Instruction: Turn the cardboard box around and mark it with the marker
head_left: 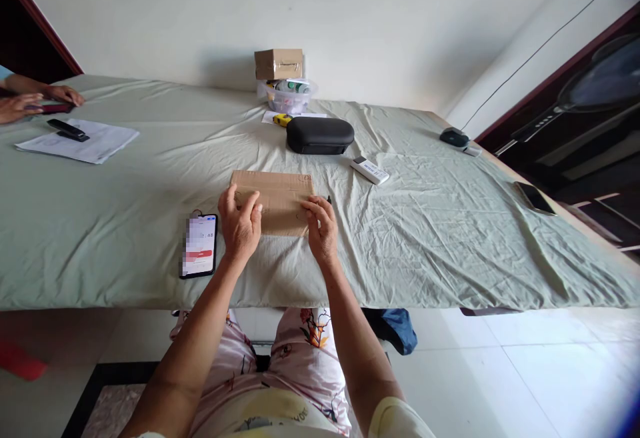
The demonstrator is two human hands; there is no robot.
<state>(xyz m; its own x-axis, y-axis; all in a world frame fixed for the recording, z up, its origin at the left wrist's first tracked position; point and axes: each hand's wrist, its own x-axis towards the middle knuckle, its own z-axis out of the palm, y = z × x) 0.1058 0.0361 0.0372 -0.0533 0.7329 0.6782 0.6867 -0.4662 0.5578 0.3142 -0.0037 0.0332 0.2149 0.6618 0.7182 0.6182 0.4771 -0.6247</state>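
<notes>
A flat brown cardboard box (277,191) lies on the cloth-covered table in front of me. My left hand (241,223) grips its left side, fingers bent and thumb and forefinger over the top. At the opposite side, my right hand (321,230) has its fingers bent over the right edge, with the thumb near them. What the fingers do under the edges is hidden. A phone (200,246) with a lit screen lies left of my left hand. Just beyond my right hand, the dark tip of a thin object (329,199) shows.
Behind the box are a black hard case (320,135), a white remote-like device (370,170) and a plastic tub (289,101) under a small carton (279,63). At left, another person's hands (65,95) are near papers (107,139) and a stapler (69,130). Another phone (535,198) lies right.
</notes>
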